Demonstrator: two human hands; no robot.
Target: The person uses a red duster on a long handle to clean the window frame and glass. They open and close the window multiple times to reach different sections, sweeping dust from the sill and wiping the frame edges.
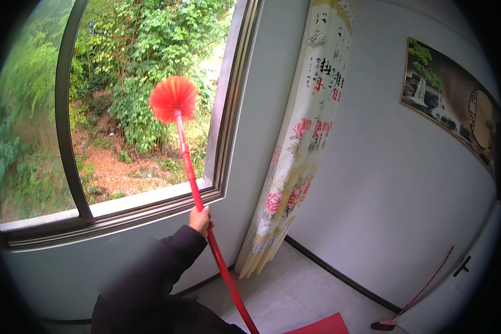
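Note:
My left hand [200,221], in a dark sleeve, is wrapped around the red pole [219,254] of a long-handled duster. The pole slants from the bottom edge of the view up towards the window. At its top, the round red bristle head [174,98] of the duster appears against the open part of the window; I cannot tell how far out it reaches. Below my hand the pole runs out of the picture. My right hand is out of view.
A dark sliding window frame [64,125] borders the opening, with trees outside. To the right hang a floral curtain [292,167] bearing writing and a framed landscape picture [446,100]. A broom [423,292] leans near a white door [446,296]. A red flat object [323,326] lies low.

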